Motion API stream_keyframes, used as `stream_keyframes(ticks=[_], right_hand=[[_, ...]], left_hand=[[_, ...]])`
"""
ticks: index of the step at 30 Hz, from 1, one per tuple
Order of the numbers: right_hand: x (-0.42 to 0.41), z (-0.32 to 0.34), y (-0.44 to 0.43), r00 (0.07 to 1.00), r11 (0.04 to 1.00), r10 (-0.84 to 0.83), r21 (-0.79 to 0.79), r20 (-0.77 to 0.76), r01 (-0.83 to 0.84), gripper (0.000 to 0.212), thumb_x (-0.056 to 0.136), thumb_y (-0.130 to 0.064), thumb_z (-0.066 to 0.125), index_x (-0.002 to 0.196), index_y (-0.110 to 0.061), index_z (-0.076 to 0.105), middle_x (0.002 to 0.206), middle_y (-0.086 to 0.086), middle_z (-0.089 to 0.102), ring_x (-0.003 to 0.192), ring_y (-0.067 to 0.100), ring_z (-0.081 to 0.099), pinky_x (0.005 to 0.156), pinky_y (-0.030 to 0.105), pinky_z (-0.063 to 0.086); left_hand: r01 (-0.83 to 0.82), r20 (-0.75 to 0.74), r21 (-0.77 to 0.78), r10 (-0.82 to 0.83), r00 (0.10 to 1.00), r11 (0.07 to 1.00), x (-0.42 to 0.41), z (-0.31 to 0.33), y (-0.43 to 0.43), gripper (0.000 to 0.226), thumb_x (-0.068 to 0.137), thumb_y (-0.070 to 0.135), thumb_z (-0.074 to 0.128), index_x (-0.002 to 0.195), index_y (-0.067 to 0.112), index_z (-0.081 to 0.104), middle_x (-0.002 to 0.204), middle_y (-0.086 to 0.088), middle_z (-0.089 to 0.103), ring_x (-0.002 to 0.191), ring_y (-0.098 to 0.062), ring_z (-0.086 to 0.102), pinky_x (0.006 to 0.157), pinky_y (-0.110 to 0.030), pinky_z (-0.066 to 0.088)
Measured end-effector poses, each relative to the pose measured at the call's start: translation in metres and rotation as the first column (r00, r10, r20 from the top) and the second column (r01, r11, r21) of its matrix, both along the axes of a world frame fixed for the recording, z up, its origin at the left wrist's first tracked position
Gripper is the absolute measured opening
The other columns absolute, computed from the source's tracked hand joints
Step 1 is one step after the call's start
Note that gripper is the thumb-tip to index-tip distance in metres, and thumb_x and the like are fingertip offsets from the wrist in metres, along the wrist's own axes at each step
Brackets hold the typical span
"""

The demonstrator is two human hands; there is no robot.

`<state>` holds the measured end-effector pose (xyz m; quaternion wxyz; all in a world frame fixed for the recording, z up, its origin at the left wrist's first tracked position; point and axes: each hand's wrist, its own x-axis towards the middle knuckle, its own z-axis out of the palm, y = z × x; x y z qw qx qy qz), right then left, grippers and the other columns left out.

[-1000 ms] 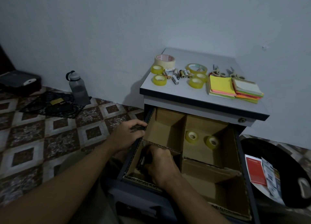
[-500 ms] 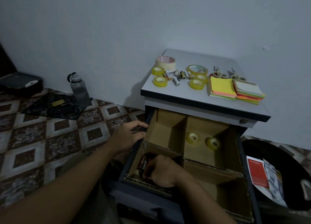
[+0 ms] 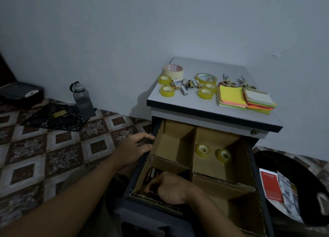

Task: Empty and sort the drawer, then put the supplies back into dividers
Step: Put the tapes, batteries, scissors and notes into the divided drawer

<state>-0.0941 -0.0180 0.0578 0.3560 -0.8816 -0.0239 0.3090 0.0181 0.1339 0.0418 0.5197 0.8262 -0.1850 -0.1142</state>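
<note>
Head | left hand (image 3: pixel 132 150) grips drawer (image 3: pixel 137 174) | tape roll (image 3: pixel 172 71): red print (unreadable)

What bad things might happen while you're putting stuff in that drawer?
1. The left hand holds the drawer by its left edge. If the drawer slid in, fingers might get pinched.
2. The cardboard divider beside the right hand looks bent, so it may sag and let things mix.
3. The batteries on the cabinet top are round and may roll off.
</note>
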Motion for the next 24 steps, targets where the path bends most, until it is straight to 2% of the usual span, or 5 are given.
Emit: stream_keyframes(ticks=[6, 10, 15, 21, 24], right_hand=[[0.003, 0.023, -0.008, 0.999, 0.999, -0.009, 0.052, 0.053, 0.006, 0.036, 0.094, -0.020, 0.054, 0.128, -0.020, 0.064, 0.126, -0.005, 0.063, 0.113, 0.014, 0.057, 0.090, 0.023, 0.045], [0.007, 0.047, -0.028, 0.994, 0.997, -0.029, 0.079, 0.106, 0.021, 0.038, 0.098, -0.015, 0.051, 0.135, -0.024, 0.057, 0.132, -0.003, 0.059, 0.117, 0.012, 0.057, 0.096, 0.026, 0.049], [0.016, 0.079, -0.060, 0.960, 0.995, -0.068, 0.088, 0.270, 0.046, 0.031, 0.095, -0.014, 0.055, 0.124, -0.025, 0.062, 0.120, -0.012, 0.064, 0.111, 0.002, 0.059, 0.099, 0.032, 0.052], [0.049, 0.127, -0.107, 0.836, 0.990, -0.138, 0.079, 0.531, 0.113, 0.023, 0.096, -0.013, 0.057, 0.112, -0.026, 0.066, 0.107, -0.012, 0.068, 0.099, -0.001, 0.064, 0.089, 0.023, 0.054], [0.081, 0.143, -0.134, 0.727, 0.977, -0.204, 0.084, 0.656, 0.198, 0.021, 0.091, -0.009, 0.062, 0.105, -0.021, 0.071, 0.095, -0.008, 0.074, 0.086, -0.001, 0.067, 0.080, 0.019, 0.053]], left_hand=[[0.031, 0.011, 0.071, -0.032, 0.999, 0.997, 0.001, 0.009, 0.001, 0.022, 0.096, 0.022, 0.063, 0.114, 0.033, 0.068, 0.078, 0.021, 0.060, 0.072, 0.003, 0.055, 0.063, -0.016, 0.041], [-0.019, 0.132, 0.144, -0.001, 0.991, 0.989, 0.004, 0.027, -0.001, 0.016, 0.096, 0.020, 0.064, 0.104, 0.034, 0.066, 0.079, 0.019, 0.059, 0.074, 0.003, 0.058, 0.062, -0.010, 0.041], [-0.208, 0.305, 0.056, 0.181, 0.935, 0.977, 0.024, 0.062, -0.008, 0.014, 0.091, 0.019, 0.068, 0.080, 0.025, 0.074, 0.072, 0.008, 0.070, 0.069, -0.005, 0.064, 0.069, -0.033, 0.057], [-0.130, 0.449, 0.034, 0.101, 0.888, 0.991, 0.060, 0.115, -0.037, 0.006, 0.089, 0.016, 0.070, 0.090, 0.019, 0.076, 0.075, 0.008, 0.069, 0.068, 0.000, 0.061, 0.058, -0.007, 0.045], [-0.109, 0.444, 0.128, 0.042, 0.895, 0.986, 0.092, 0.130, -0.055, 0.010, 0.090, 0.020, 0.068, 0.096, 0.025, 0.074, 0.088, 0.006, 0.071, 0.071, -0.006, 0.061, 0.060, -0.007, 0.044]])
